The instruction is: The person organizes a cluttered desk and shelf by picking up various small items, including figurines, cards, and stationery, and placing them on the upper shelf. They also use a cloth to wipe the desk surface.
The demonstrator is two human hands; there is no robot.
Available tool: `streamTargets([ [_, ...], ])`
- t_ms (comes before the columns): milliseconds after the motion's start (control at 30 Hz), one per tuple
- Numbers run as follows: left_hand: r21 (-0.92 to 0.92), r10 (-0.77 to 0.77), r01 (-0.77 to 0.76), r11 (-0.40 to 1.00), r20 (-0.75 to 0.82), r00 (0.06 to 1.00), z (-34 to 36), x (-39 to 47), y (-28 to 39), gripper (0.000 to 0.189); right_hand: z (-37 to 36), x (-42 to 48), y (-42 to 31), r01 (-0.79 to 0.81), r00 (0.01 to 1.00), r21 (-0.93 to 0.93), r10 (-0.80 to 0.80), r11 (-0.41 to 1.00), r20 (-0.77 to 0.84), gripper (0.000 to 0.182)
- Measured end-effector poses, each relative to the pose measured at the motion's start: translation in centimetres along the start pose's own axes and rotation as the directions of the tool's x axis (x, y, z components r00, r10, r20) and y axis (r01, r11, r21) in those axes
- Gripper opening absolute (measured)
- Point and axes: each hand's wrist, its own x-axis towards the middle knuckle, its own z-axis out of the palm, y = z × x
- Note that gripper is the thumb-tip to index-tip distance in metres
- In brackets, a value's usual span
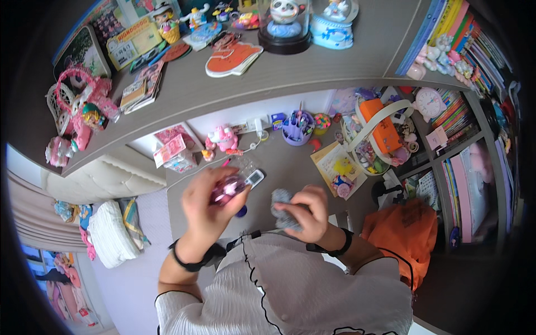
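Note:
My left hand (pixel 205 205) is raised over the desk (pixel 276 163), its fingers curled around a shiny pink object (pixel 228 189) that looks transparent; blur hides its exact kind. To the right, my right hand (pixel 307 213) pinches a fuzzy grey cloth (pixel 285 209) between thumb and fingers. The two hands are apart. Just beyond the left hand lies a small white device with a screen (pixel 254 178), and a clear plastic item (pixel 247 164) sits behind it. A dark blue round object (pixel 241 211) shows below the pink one, partly hidden by the left hand.
A shelf (pixel 234 90) crosses above the desk, bearing figurines and a snow globe (pixel 333 31). Behind the hands stand a purple pen holder (pixel 297 127) and a pink toy (pixel 224 138). Papers (pixel 331 161) and a full basket (pixel 377 121) are at right, above an orange bag (pixel 400 238).

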Motion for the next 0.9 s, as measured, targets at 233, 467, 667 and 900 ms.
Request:
streamTargets([
  [233,-0.242,0.036,-0.074,0.967,-0.155,0.987,-7.9,8.6,4.3,0.056,-1.7,-0.4,2.0,-0.328,0.921,0.090,0.340,0.940,-0.190,0.027],
  [467,0.251,0.106,-0.057,0.966,-0.187,0.977,-13.0,26.0,3.7,0.050,1.0,-1.3,2.1,-0.210,0.978,0.239,0.202,0.948,0.057,0.027],
  [667,0.134,0.117,-0.116,0.984,-0.003,0.993,-6.1,31.1,9.0,0.065,0.6,-2.9,2.9,-0.257,0.965,0.208,0.239,0.944,0.108,0.026],
  [900,-0.114,0.059,-0.004,0.993,0.482,0.874,-1.2,37.6,8.0,0.042,0.4,-4.7,3.9,-0.349,0.937,0.186,0.335,0.918,0.103,0.022],
])
